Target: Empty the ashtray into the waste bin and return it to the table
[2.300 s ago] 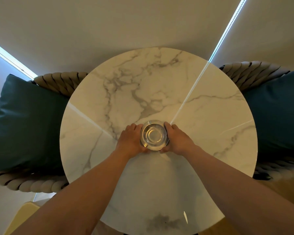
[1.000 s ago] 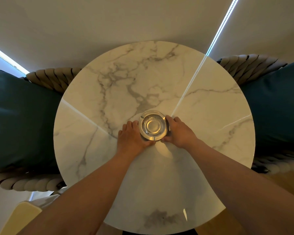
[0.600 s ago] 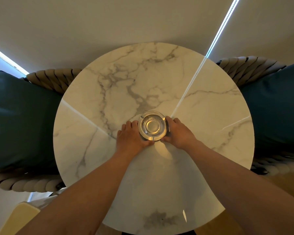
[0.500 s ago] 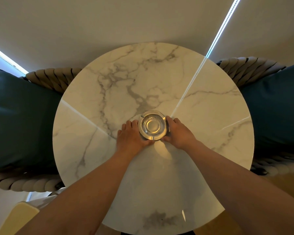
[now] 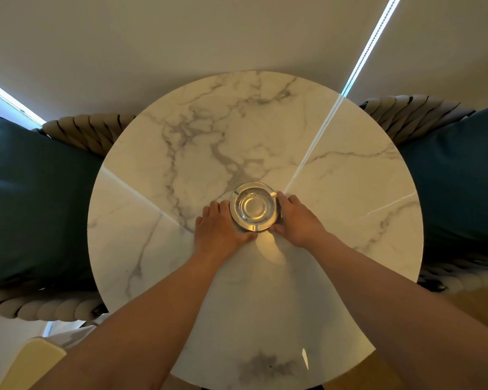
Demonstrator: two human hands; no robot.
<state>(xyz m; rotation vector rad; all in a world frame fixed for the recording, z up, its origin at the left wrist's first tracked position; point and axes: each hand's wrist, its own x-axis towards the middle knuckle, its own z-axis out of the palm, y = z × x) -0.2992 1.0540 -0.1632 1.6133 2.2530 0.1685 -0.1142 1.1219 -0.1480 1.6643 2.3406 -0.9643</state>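
Observation:
A round clear glass ashtray (image 5: 253, 206) sits near the middle of a round white marble table (image 5: 350, 209). Its bowl looks empty, with only tiny specks inside. My left hand (image 5: 221, 225) cups its left side, thumb curled under the near rim. My right hand (image 5: 299, 218) grips its right side, fingers along the rim. No waste bin is in view.
Two woven rope chairs with dark teal cushions flank the table, one at the left (image 5: 34, 204) and one at the right (image 5: 462, 181). A pale yellow object (image 5: 28, 364) shows at the lower left. A wall rises beyond the table.
The ashtray and both hands shifted slightly away from me on the table between the earliest frame and one second ago. Since then nothing has visibly moved.

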